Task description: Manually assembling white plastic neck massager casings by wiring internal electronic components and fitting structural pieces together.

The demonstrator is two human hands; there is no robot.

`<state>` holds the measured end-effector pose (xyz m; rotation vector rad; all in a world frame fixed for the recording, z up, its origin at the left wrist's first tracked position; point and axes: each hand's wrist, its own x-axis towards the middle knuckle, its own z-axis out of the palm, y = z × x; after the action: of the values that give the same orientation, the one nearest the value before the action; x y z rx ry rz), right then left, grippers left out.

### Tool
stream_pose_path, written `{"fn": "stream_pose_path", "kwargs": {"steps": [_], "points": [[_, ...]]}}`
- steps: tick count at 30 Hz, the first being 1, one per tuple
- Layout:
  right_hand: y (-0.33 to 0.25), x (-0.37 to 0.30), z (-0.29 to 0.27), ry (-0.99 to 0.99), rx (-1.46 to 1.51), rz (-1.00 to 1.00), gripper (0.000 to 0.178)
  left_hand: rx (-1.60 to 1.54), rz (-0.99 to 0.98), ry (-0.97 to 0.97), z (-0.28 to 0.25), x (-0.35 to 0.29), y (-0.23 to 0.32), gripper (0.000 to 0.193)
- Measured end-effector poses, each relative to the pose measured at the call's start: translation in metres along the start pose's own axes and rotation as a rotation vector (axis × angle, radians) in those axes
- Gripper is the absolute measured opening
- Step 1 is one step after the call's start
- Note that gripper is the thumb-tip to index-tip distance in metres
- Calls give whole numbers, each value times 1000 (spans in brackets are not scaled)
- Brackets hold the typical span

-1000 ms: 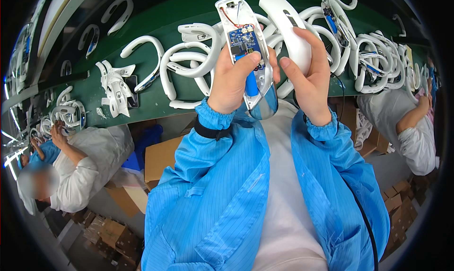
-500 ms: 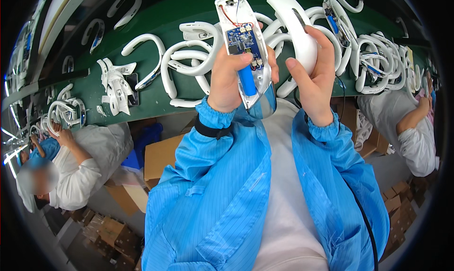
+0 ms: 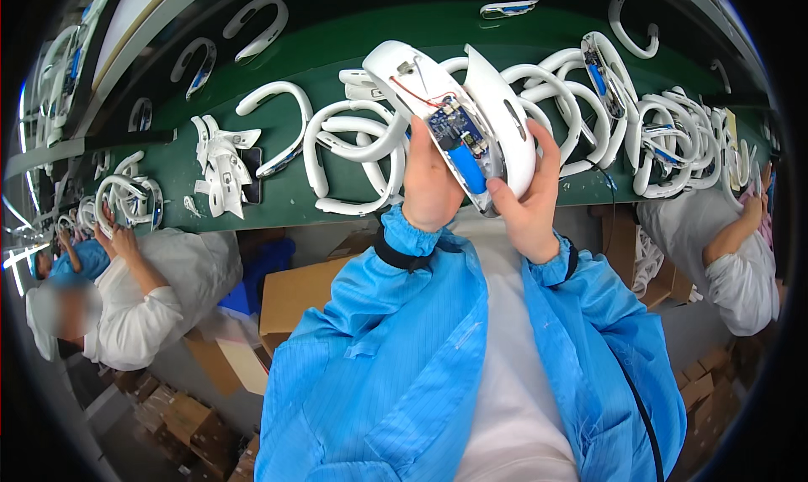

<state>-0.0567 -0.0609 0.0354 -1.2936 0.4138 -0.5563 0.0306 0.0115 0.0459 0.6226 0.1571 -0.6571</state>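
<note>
My left hand is closed round an opened white curved housing. Inside the housing sit a blue circuit board with thin red and dark wires and a blue cylindrical battery. A white cover shell with a slot in it is gripped by my right hand, thumb near the lower tip. The shell stands along the right edge of the housing at an angle, so the board and battery still show. Most fingers of my left hand are hidden behind the housing.
Several white curved loop-shaped devices lie on the green table, more of them stacked at right. Loose white shell pieces lie beside a dark phone-like slab. Co-workers sit left and right. Cardboard boxes stand below.
The cover shell has moved from apart to against the housing's right side. The housing has tilted and come lower in view. My left thumb has left the board.
</note>
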Motion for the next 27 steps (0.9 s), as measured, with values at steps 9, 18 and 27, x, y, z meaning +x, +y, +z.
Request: {"fn": "stream_pose_path", "kwargs": {"steps": [9,18,27], "points": [[41,-8,-24,-121,-319,-339,68,-238,-51,-176,-9,27,32,70],[6,16,-30,-221,-392,-309,75,64,27,-181,-6,27,14,69],[2,8,-19,-276,-604,-333,68,309,123,-350,-9,26,15,89]]}}
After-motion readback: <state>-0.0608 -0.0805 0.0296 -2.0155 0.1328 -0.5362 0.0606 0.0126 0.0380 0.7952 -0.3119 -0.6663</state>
